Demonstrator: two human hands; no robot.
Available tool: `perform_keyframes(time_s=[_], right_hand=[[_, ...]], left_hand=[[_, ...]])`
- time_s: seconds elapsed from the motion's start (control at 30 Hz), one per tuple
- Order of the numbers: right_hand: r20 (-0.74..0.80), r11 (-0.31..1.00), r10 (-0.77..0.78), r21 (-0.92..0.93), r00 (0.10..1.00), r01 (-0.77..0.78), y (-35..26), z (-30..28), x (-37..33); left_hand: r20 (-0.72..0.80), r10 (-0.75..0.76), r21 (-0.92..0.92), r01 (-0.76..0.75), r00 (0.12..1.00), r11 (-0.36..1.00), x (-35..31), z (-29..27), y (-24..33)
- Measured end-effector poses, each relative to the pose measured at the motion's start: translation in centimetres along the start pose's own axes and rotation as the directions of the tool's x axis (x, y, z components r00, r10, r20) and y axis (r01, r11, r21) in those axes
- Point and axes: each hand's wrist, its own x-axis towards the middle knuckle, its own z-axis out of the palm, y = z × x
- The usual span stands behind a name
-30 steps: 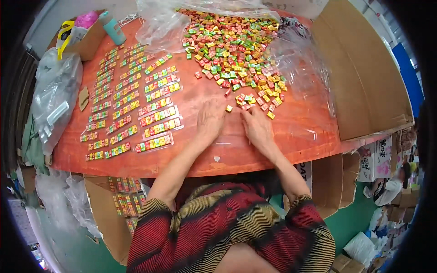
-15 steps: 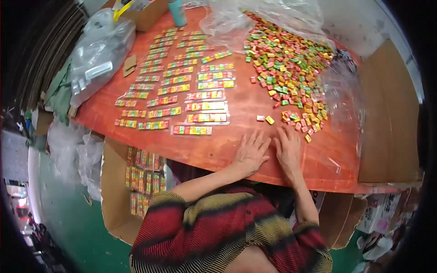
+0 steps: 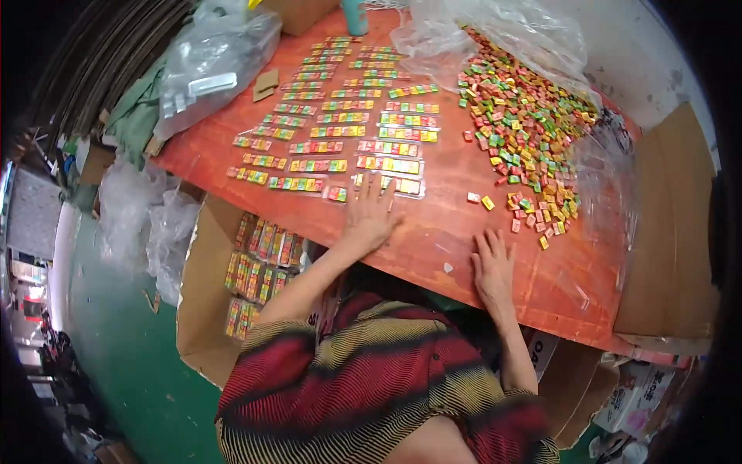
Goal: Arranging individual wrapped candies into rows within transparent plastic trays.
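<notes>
My left hand (image 3: 372,218) lies with outstretched fingers over the nearest strip of small wrapped sweets (image 3: 335,193). It hides most of that strip, and its fingertips reach the sweet-filled clear tray (image 3: 402,185) just beyond. My right hand (image 3: 492,271) rests open and palm down near the table's front edge, with nothing in it. Ahead of it are two loose sweets, one red (image 3: 473,198) and one yellow (image 3: 488,203). The large pile of red, yellow and green sweets (image 3: 525,116) spreads beyond them. Rows of filled strips (image 3: 327,148) cover the table's left half.
An open carton (image 3: 202,271) with filled strips stands below the table's left edge. Clear plastic bags lie at the back left (image 3: 224,62) and back right (image 3: 525,31). A cardboard sheet (image 3: 671,232) stands along the right side of the red table (image 3: 433,255). A blue cup (image 3: 355,17) stands far back.
My left hand has moved left from beside my right hand onto the nearest strip. My right hand stays near the front edge. The view has shifted, so the table appears farther right.
</notes>
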Motion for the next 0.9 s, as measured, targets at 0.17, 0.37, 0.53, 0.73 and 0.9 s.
perform_keyframes(time_s=[0.17, 0.37, 0.53, 0.73, 0.9], right_hand=[[-0.009, 0.999, 0.049, 0.009, 0.999, -0.049, -1.9, 0.6, 0.2], [-0.188, 0.986, -0.035, 0.153, 0.982, 0.065, 0.6, -1.7, 1.5], [-0.232, 0.998, 0.049, 0.040, 0.972, -0.041, 3.2, -1.4, 7.5], [-0.291, 0.995, 0.093, 0.057, 0.952, -0.080, 5.6, -0.4, 7.8], [-0.259, 0.992, 0.078, -0.071, 0.963, -0.100, 3.5, -1.6, 7.3]], left_hand=[[0.108, 0.044, 0.039, -0.048, 0.993, 0.998, -0.5, -1.0, -1.2], [-0.171, 0.211, -0.065, -0.225, 0.962, 0.972, 1.6, -1.2, 2.5], [-0.059, 0.333, -0.314, -0.335, 0.941, 0.889, 7.1, 0.6, 8.5], [-0.027, 0.334, -0.387, -0.318, 0.942, 0.866, 8.5, 3.5, 9.7], [-0.059, 0.330, -0.466, -0.319, 0.942, 0.826, 7.6, 3.5, 8.9]])
